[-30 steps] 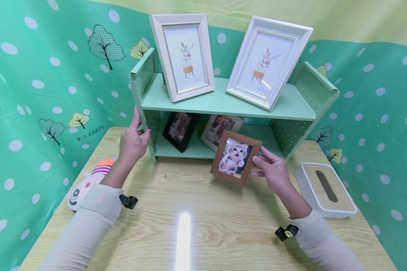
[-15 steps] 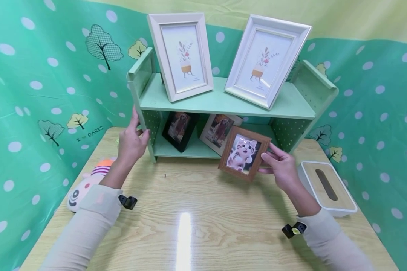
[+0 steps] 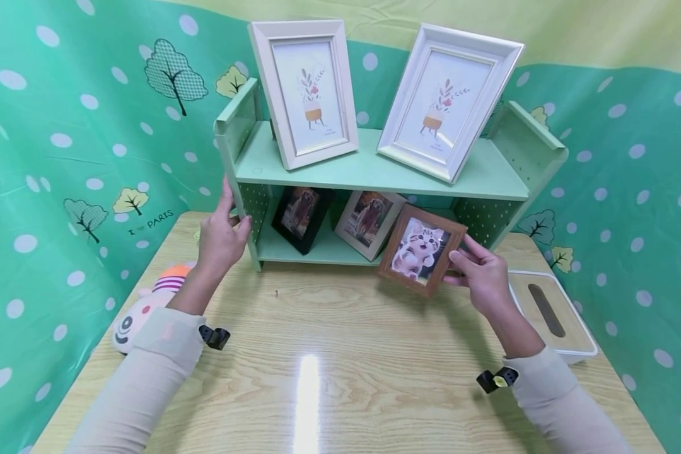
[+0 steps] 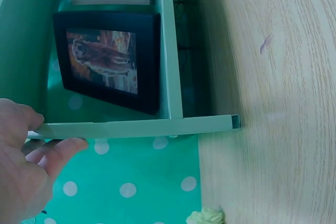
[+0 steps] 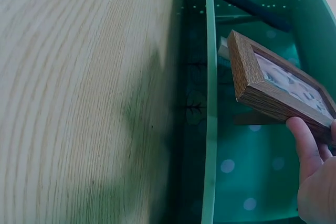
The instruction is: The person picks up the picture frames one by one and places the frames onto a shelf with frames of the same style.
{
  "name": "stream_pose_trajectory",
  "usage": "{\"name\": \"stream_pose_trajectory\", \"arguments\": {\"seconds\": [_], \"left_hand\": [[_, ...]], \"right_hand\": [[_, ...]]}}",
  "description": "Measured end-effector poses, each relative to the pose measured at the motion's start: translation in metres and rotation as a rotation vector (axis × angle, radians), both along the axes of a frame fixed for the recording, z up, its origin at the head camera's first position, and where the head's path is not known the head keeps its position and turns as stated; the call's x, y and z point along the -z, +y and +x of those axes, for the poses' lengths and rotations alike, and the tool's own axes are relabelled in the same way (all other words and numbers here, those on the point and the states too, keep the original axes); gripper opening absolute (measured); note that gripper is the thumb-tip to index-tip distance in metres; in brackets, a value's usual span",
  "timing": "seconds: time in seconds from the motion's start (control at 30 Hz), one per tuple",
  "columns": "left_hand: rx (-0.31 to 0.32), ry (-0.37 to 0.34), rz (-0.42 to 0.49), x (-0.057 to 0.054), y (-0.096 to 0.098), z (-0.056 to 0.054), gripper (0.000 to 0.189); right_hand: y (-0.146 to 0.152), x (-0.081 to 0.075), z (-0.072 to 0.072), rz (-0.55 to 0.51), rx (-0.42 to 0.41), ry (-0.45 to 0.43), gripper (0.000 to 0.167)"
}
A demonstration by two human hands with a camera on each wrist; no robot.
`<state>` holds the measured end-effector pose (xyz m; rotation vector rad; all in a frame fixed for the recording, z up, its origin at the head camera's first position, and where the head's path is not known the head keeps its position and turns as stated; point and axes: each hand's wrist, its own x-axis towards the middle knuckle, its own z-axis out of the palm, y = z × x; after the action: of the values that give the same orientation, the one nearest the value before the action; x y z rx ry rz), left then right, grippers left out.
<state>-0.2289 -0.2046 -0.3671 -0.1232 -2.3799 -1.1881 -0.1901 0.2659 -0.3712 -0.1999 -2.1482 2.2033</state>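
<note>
A brown wooden picture frame [image 3: 422, 250] with a kitten photo tilts in front of the lower shelf. My right hand [image 3: 484, 277] pinches its right edge, thumb on the front. In the right wrist view, the frame [image 5: 273, 98] shows near the shelf's front lip. My left hand [image 3: 220, 243] holds the left side panel of the green shelf rack [image 3: 318, 178]; in the left wrist view, its fingers [image 4: 60, 153] lie about the panel edge. On the lower shelf stand a black picture frame [image 3: 299, 221] and a beige one [image 3: 369, 224], partly covered by the brown frame.
Two larger frames, a cream one [image 3: 280, 107] and a white one [image 3: 404, 101], lean on the top shelf. A tissue box [image 3: 550, 309] with a wooden lid sits at right. A plush toy [image 3: 142, 312] lies at left, partly behind the left forearm. Polka-dot cloth hangs around the wooden table [image 3: 329, 372].
My right hand has moved right and slightly up and back with the brown frame, uncovering more of the beige frame. The left hand stays on the rack's side panel.
</note>
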Motion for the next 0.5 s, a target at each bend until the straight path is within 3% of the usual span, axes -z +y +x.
{"name": "stream_pose_trajectory", "arguments": {"seconds": [0.5], "left_hand": [[0.006, -0.022, 0.007, -0.0007, 0.0002, 0.0009, 0.089]], "right_hand": [[0.0075, 0.0005, -0.0101, -0.003, 0.074, -0.013, 0.067]]}}
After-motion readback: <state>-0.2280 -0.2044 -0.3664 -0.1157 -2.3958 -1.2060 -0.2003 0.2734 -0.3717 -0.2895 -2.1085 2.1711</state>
